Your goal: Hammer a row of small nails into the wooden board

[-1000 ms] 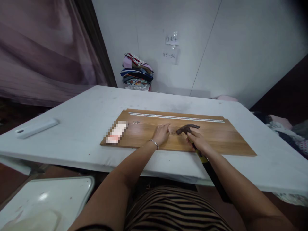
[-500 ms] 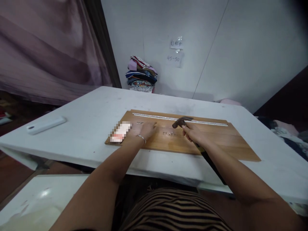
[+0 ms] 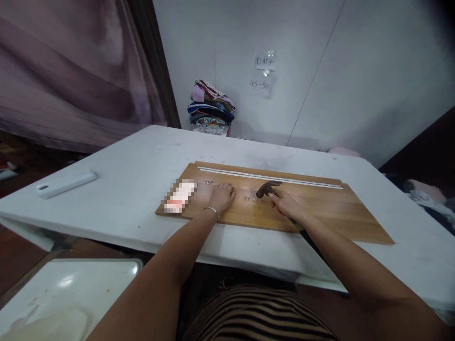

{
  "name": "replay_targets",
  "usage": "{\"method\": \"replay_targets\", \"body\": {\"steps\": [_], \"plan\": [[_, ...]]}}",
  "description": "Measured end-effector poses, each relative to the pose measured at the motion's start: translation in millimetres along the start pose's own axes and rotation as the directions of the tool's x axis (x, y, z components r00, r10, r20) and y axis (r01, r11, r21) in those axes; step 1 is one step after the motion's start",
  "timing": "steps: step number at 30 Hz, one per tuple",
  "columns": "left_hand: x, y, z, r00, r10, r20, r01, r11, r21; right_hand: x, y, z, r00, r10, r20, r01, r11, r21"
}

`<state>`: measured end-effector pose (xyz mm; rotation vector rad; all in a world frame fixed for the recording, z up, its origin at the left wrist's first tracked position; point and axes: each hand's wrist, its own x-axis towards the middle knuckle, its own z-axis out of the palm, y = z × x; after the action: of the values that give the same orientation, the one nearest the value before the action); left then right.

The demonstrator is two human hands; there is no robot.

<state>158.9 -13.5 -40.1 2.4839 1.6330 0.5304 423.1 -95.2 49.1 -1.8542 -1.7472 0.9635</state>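
My right hand (image 3: 285, 203) grips the hammer (image 3: 264, 190), face leftward, axis slanting lower-right; whether left hand (image 3: 222, 196) is closed, I cannot tell.

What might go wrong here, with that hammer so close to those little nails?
A few things, perhaps. The left hand is near the row of nails, so a stray swing of the hammer in the right hand could catch its fingers. No clamp shows on the board, so it might shift under a blow. The small metal pieces beyond the left hand could scatter if the board shakes.
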Motion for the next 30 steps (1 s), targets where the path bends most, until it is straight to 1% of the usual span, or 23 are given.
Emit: {"method": "replay_targets", "body": {"steps": [5, 12, 17, 22, 30], "plan": [[-0.4, -1.1, 2.4, 1.0, -0.014, -0.001, 0.014, 1.0, -0.015, 2.1, 0.9, 0.1, 1.0, 0.013, -0.002, -0.013, 1.0, 0.011], [-1.8, 2.3, -2.1, 1.0, -0.016, 0.003, 0.016, 1.0, -0.018, 2.9, 1.0, 0.0, 1.0, -0.01, -0.004, 0.01, 1.0, 0.009], [-1.4, 3.7, -5.0, 0.999, -0.027, 0.026, 0.027, 0.999, -0.02, 3.8, 0.3, -2.8, 1.0, 0.002, 0.008, -0.002, 1.0, -0.008], [-1.3, 2.9, -5.1, 0.999, -0.016, 0.033, 0.017, 1.0, -0.016, 6.9, 4.3, -2.6, 1.0, -0.014, 0.004, 0.014, 1.0, 0.009], [-1.9, 4.4, -5.8, 0.999, -0.032, 0.023, 0.033, 0.999, -0.026, 6.6, 5.4, -0.3, 1.0, -0.016, 0.013, 0.016, 1.0, -0.005]]}}
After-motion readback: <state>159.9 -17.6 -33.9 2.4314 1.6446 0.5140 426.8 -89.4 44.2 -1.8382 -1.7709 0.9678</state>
